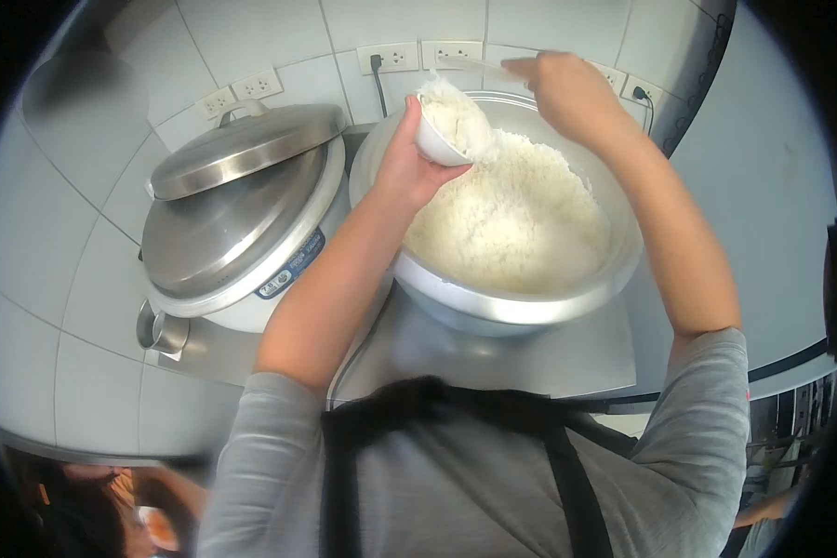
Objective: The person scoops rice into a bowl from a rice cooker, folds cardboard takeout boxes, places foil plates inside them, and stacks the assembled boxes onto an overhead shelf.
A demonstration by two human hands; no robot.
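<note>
My left hand [407,166] is wrapped round a small white bowl [434,145], tilted above the left side of a large metal pot [530,308]. Cooked rice [459,119] is heaped over the bowl's rim. A deep bed of loose white rice [521,219] lies in the pot, with a haze over its right part. Over the pot's far right rim, my right hand [572,96] grips a pale rice paddle [474,64], whose flat end points left toward the bowl. The paddle's handle is mostly hidden by my fingers.
To the left stands a rice cooker [242,237] with its lid on and another metal lid [251,144] resting on top. Beside it is a metal cup [169,332]. Wall outlets [389,58] with cords are behind. A grey-blue panel [772,214] rises at right. People show at the lower edges.
</note>
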